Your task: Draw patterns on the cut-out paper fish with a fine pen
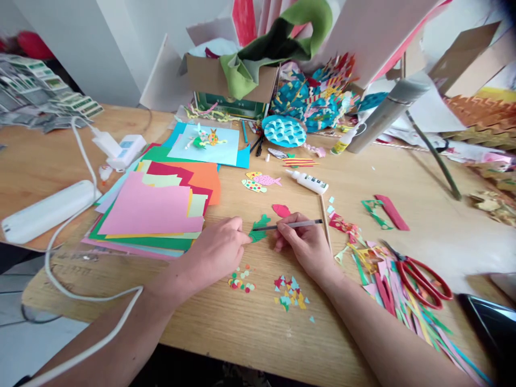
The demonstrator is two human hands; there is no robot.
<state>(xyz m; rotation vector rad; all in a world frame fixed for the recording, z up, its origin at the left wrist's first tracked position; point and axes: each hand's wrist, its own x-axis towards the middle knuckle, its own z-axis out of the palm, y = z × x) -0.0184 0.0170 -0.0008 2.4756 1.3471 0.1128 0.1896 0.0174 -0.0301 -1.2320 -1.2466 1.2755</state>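
Observation:
Between my hands lies a small green paper cutout [261, 228], fish-like with a jagged edge, flat on the wooden table. My left hand [226, 243] presses its left edge down with bent fingertips. A slim dark pen [310, 223] is pinched in my right hand [302, 242], its tip resting on the green cutout. Just beyond lies a red paper fish [281, 210]. Farther back are a pink dotted paper fish [268, 180] and a white spotted one [253, 186]. Nearer me are piles of paper dots [242, 280] and tiny paper triangles [291, 293].
Stacked coloured paper [153, 207] lies left, near a white cable [48, 258]. A glue bottle [310, 183] and a thin wooden stick [325, 226] lie beyond my right hand. Red-handled scissors [423, 279] rest on paper strips [403, 301] at right. A grey flask [387, 115] stands behind.

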